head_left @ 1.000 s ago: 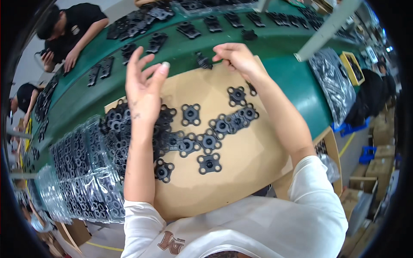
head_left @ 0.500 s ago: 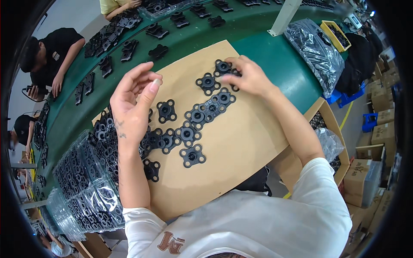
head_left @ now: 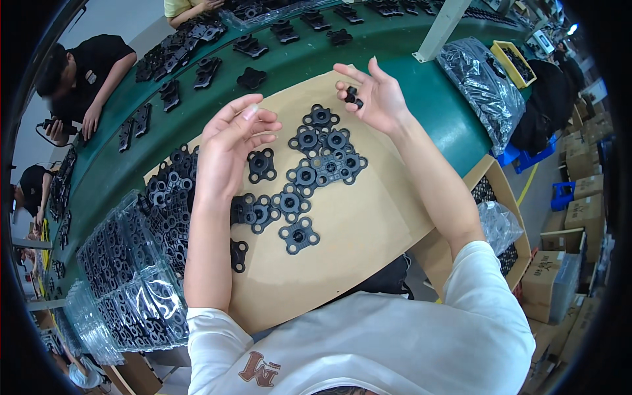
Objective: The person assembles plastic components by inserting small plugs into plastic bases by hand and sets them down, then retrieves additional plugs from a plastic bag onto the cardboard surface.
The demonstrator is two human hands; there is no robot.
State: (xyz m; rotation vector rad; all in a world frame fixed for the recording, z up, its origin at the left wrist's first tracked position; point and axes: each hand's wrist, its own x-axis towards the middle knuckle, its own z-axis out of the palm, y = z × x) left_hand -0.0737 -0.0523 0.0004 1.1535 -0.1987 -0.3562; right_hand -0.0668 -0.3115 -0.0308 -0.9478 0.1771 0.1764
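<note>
Several black four-lobed plastic parts (head_left: 309,174) lie spread on a brown cardboard sheet (head_left: 368,224) in front of me. My right hand (head_left: 372,99) is raised above the sheet's far edge, palm turned inward, pinching a small black piece (head_left: 353,96) between thumb and fingers. My left hand (head_left: 230,148) hovers over the parts on the left, fingers curled together; whether it holds anything is hidden. A single part (head_left: 298,235) lies nearest to me.
A green conveyor table (head_left: 408,72) carries more black parts (head_left: 250,46). Clear blister trays of parts (head_left: 125,276) stack at my left. A plastic bag (head_left: 484,85) and yellow bin (head_left: 510,59) sit right. Other people work at the far left; cardboard boxes (head_left: 559,263) stand right.
My right hand lifted off the parts on the sheet and turned palm up with a small black piece. My left hand stayed raised, its fingers curling.
</note>
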